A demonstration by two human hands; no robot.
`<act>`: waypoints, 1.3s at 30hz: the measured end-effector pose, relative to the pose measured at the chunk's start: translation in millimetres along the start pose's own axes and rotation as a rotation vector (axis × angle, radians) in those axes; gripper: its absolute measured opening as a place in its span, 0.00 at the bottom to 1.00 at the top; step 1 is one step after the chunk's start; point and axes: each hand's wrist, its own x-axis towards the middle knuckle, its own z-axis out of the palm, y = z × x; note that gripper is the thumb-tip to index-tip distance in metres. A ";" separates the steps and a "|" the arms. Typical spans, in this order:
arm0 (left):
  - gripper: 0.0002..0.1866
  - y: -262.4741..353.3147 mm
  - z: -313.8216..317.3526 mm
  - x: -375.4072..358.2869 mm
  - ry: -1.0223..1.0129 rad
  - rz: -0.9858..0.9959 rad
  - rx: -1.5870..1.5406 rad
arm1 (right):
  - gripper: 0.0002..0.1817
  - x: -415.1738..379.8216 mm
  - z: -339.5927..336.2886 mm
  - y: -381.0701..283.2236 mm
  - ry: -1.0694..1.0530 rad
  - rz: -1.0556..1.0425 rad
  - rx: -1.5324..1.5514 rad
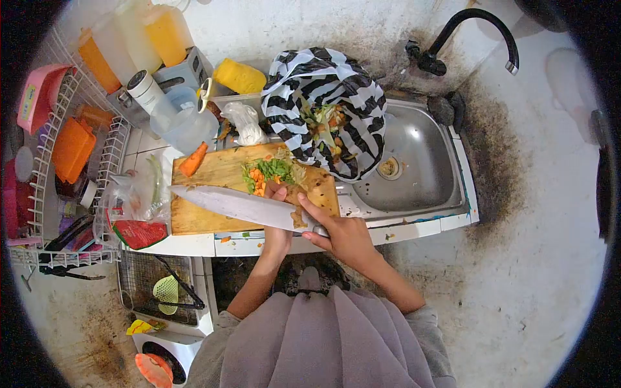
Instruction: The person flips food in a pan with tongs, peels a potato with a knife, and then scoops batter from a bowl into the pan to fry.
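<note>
My right hand (345, 237) is wrapped round the handle of a large kitchen knife (236, 205). Its wide blade points left over the wooden cutting board (194, 220), with a brown patch near the handle end. Behind the blade, my left hand (278, 238) is mostly hidden, fingers curled near a small brownish piece (294, 194) that I cannot identify. Just beyond the fingers lie chopped green vegetables (277, 169) and diced carrot (257, 178). A carrot piece (193, 160) rests at the board's far left corner.
A striped black-and-white plastic bag (291, 116) holding vegetable scraps stands by the steel sink (420, 161), under a black tap (479, 16). Plastic bags (132, 194) and a dish rack (48, 155) are at left. A clear tub (184, 123) stands behind the board.
</note>
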 end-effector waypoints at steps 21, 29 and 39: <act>0.14 -15.3 -22.1 -0.6 0.040 -0.035 -0.012 | 0.33 2.9 4.7 -3.6 -0.036 0.060 0.065; 0.22 -7.5 -16.9 -2.3 -0.049 0.116 0.115 | 0.36 4.8 3.4 -2.7 0.075 -0.035 0.204; 0.14 -7.3 -12.4 -2.5 -0.007 0.095 0.018 | 0.34 9.9 -7.6 -13.6 -0.130 0.166 0.245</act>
